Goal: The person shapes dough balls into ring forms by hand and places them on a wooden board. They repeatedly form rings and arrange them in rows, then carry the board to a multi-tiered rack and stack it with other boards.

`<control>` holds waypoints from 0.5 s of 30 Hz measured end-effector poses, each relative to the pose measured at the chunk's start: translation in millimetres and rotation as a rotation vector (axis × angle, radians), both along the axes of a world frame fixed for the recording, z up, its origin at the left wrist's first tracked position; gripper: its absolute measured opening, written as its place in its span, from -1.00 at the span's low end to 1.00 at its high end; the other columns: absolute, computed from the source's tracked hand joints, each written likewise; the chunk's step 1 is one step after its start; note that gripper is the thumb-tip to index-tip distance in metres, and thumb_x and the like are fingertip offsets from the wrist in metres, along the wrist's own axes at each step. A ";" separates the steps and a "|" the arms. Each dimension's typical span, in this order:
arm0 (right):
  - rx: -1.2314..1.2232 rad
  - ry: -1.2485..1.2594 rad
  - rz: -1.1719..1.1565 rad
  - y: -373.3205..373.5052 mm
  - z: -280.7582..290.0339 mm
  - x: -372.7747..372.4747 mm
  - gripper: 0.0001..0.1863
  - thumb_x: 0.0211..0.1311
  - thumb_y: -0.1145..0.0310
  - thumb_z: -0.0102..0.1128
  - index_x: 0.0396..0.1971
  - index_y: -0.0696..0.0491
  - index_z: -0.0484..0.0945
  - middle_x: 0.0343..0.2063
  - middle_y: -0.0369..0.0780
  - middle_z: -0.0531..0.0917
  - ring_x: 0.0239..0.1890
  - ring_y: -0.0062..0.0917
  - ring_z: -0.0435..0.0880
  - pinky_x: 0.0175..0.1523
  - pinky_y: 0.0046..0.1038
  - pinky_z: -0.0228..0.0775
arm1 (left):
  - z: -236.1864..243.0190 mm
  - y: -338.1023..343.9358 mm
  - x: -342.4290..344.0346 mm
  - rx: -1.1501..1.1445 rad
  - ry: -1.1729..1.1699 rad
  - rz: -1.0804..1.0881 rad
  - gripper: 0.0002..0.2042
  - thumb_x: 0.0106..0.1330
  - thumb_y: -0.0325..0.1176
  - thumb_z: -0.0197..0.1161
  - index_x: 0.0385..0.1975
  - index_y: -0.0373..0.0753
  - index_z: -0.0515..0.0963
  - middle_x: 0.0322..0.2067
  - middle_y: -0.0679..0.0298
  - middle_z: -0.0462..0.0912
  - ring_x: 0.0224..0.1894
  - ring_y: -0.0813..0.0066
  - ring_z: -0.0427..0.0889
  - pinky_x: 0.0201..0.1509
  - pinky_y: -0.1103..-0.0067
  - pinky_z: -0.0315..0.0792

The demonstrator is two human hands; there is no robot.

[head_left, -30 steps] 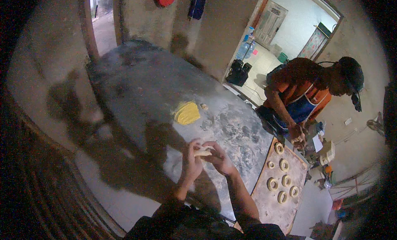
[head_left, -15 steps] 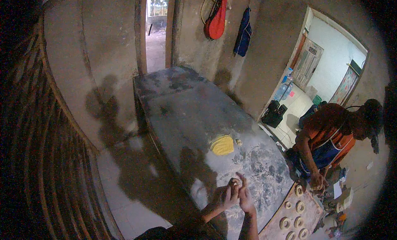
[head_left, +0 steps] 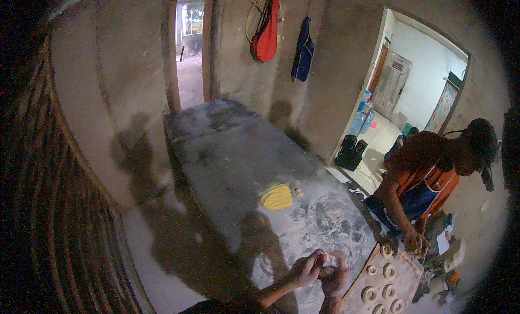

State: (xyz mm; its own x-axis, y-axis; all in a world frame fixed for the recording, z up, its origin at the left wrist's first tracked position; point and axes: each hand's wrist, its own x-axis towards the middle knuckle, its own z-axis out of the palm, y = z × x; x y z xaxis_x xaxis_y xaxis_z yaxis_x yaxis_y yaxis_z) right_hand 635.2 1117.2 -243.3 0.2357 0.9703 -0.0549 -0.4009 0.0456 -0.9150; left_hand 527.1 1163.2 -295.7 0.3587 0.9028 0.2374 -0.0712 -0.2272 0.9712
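Near the front of the floured table (head_left: 227, 151), my left hand (head_left: 306, 269) is closed with thumb and fingers pinched on a small pale piece of dough (head_left: 327, 261). Facing it, my right hand (head_left: 336, 273) curls its fingers around the other side of that piece; it is slightly blurred. The dough is mostly covered by my fingers, so its shape cannot be made out. Farther up the table lies a flattened yellow slab of dough (head_left: 277, 197), with a small dough scrap (head_left: 298, 193) beside it.
At the right, a board (head_left: 355, 292) bears several dough rings (head_left: 389, 271). A co-worker (head_left: 428, 178) in a blue apron leans over it, hands together at its far edge. A doorway (head_left: 189, 59) opens beyond the table; a red bag (head_left: 265, 40) hangs on the wall.
My hands have shifted a little right and down in the picture, and my right hand's raised fingers have curled in around the dough. The whole view has turned slightly.
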 end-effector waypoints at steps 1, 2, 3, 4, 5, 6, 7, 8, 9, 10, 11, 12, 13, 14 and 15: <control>0.090 0.195 -0.054 -0.4 -1.2 4.3 -0.34 0.30 -0.32 -0.12 0.06 -0.03 0.36 -0.51 -0.18 0.55 -0.60 -0.46 0.51 -0.54 -0.42 0.39 | 0.9 0.2 2.9 -0.037 0.034 -0.006 -0.84 0.45 -0.30 0.04 -0.11 -0.21 0.33 -0.51 -0.02 0.55 -0.40 -0.12 0.64 -0.43 0.19 0.44; 0.091 0.309 -0.165 -2.7 -2.9 10.3 -0.36 0.32 -0.29 -0.12 0.08 -0.02 0.35 -0.54 -0.21 0.52 -0.63 -0.52 0.47 -0.57 -0.47 0.34 | 2.6 -2.9 9.2 0.007 0.018 -0.035 -0.84 0.44 -0.31 0.05 -0.12 -0.21 0.34 -0.45 -0.01 0.59 -0.42 -0.10 0.65 -0.42 0.27 0.46; -0.041 0.177 -0.345 -0.6 -6.3 14.5 -0.27 0.32 -0.36 -0.20 0.10 0.04 0.33 -0.82 -0.43 0.39 -0.76 -0.65 0.35 -0.61 -0.57 0.24 | 4.7 -5.7 14.3 0.025 0.023 -0.051 -0.83 0.45 -0.30 0.05 -0.11 -0.23 0.34 -0.43 -0.01 0.60 -0.41 -0.09 0.65 -0.40 0.29 0.47; -0.100 -0.049 -0.259 -0.6 -7.6 24.5 -0.27 0.31 -0.34 -0.17 0.13 0.02 0.33 -0.58 -0.31 0.47 -0.67 -0.57 0.42 -0.57 -0.52 0.30 | 7.2 -5.4 20.1 0.012 0.042 -0.087 -0.82 0.46 -0.29 0.04 -0.11 -0.24 0.34 -0.41 0.00 0.62 -0.40 -0.08 0.66 -0.39 0.31 0.47; -0.121 -0.233 -0.131 1.1 -9.6 33.8 -0.28 0.30 -0.33 -0.14 0.16 -0.01 0.33 -0.34 -0.20 0.54 -0.58 -0.50 0.49 -0.53 -0.47 0.37 | 9.6 -9.0 25.6 0.058 0.072 -0.061 -0.82 0.46 -0.28 0.04 -0.12 -0.25 0.35 -0.40 0.01 0.63 -0.37 -0.06 0.67 -0.37 0.32 0.49; -0.108 -0.329 -0.069 1.5 -11.3 42.8 -0.31 0.30 -0.28 -0.11 0.18 -0.02 0.32 -0.24 -0.15 0.58 -0.54 -0.47 0.53 -0.51 -0.46 0.40 | 11.2 -12.9 29.1 0.061 0.126 -0.027 -0.81 0.46 -0.26 0.04 -0.14 -0.26 0.36 -0.39 0.02 0.64 -0.35 -0.04 0.68 -0.34 0.34 0.50; -0.090 -0.424 -0.010 -2.2 -13.3 55.8 -0.33 0.30 -0.22 -0.08 0.20 -0.02 0.32 -0.15 -0.11 0.63 -0.50 -0.44 0.57 -0.49 -0.44 0.43 | 12.8 -18.0 40.5 -0.055 0.096 -0.104 -0.80 0.44 -0.27 0.06 -0.14 -0.27 0.36 -0.40 0.02 0.63 -0.35 -0.03 0.68 -0.34 0.34 0.50; -0.037 -0.426 -0.019 -2.0 -15.0 62.0 -0.39 0.31 -0.12 -0.06 0.20 -0.02 0.31 -0.20 -0.14 0.63 -0.51 -0.46 0.58 -0.49 -0.46 0.43 | 13.9 -20.5 49.0 -0.217 0.093 -0.178 -0.80 0.42 -0.27 0.08 -0.15 -0.28 0.37 -0.40 0.02 0.63 -0.35 -0.02 0.68 -0.33 0.34 0.50; 0.002 -0.429 -0.039 -2.4 -15.9 70.1 -0.44 0.32 -0.02 -0.04 0.21 -0.01 0.30 -0.25 -0.16 0.63 -0.52 -0.47 0.58 -0.48 -0.49 0.43 | 14.8 -29.7 60.9 -0.342 0.067 -0.253 -0.79 0.41 -0.28 0.10 -0.16 -0.29 0.37 -0.41 0.03 0.63 -0.35 -0.01 0.68 -0.33 0.34 0.50; 0.024 -0.427 -0.083 -15.5 -16.8 78.8 -0.48 0.33 0.08 -0.02 0.21 0.00 0.30 -0.30 -0.19 0.63 -0.53 -0.49 0.59 -0.48 -0.51 0.43 | 13.6 -30.5 71.4 -0.044 0.118 -0.206 -0.77 0.38 -0.26 0.13 -0.18 -0.31 0.42 -0.42 0.03 0.62 -0.39 0.05 0.68 -0.35 0.36 0.50; -0.055 -0.449 -0.097 -31.2 -15.8 90.3 -0.49 0.33 0.13 -0.01 0.23 0.00 0.28 -0.32 -0.20 0.63 -0.52 -0.50 0.59 -0.47 -0.52 0.43 | 11.7 -34.6 81.6 0.267 0.043 -0.139 -0.75 0.36 -0.24 0.15 -0.20 -0.33 0.46 -0.44 0.03 0.61 -0.43 0.12 0.68 -0.37 0.39 0.50; 0.020 -0.486 -0.026 -47.5 -11.2 101.3 -0.49 0.34 0.18 -0.01 0.24 0.00 0.25 -0.33 -0.22 0.63 -0.51 -0.51 0.59 -0.46 -0.53 0.43 | 13.6 -31.6 97.6 0.491 0.610 -0.086 -0.74 0.30 -0.26 0.19 -0.16 -0.31 0.48 -0.45 0.06 0.60 -0.41 0.16 0.67 -0.37 0.37 0.49; 0.016 -0.342 -0.015 -59.9 -9.2 110.6 -0.48 0.34 0.21 -0.02 0.26 -0.01 0.23 -0.32 -0.22 0.62 -0.50 -0.53 0.57 -0.46 -0.53 0.43 | 12.8 -36.8 107.0 0.327 0.577 -0.087 -0.76 0.36 -0.27 0.11 -0.12 -0.28 0.47 -0.44 0.06 0.61 -0.43 0.12 0.67 -0.37 0.33 0.50; 0.042 -0.031 -0.060 -71.9 -6.5 118.5 -0.47 0.34 0.23 -0.04 0.28 -0.01 0.20 -0.30 -0.23 0.60 -0.48 -0.55 0.55 -0.45 -0.53 0.42 | 14.5 -42.8 113.4 0.248 0.505 -0.060 -0.78 0.41 -0.27 0.03 -0.09 -0.25 0.46 -0.42 0.07 0.63 -0.44 0.08 0.66 -0.37 0.30 0.50; 0.133 -0.043 -0.134 -76.4 -4.9 126.7 -0.47 0.35 0.18 -0.05 0.27 -0.02 0.19 -0.31 -0.21 0.60 -0.50 -0.55 0.54 -0.45 -0.52 0.42 | 16.9 -50.3 114.6 0.250 0.384 -0.044 -0.78 0.47 -0.28 -0.05 -0.05 -0.23 0.45 -0.41 0.07 0.64 -0.45 0.05 0.66 -0.37 0.27 0.50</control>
State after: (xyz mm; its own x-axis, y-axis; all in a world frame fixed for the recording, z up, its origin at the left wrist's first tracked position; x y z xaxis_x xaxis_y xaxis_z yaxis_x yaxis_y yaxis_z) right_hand 761.9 1040.8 -248.2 0.3625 0.9282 0.0842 -0.3439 0.2172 -0.9135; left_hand 641.7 1112.9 -278.8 0.5001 0.8166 0.2881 0.2684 -0.4625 0.8451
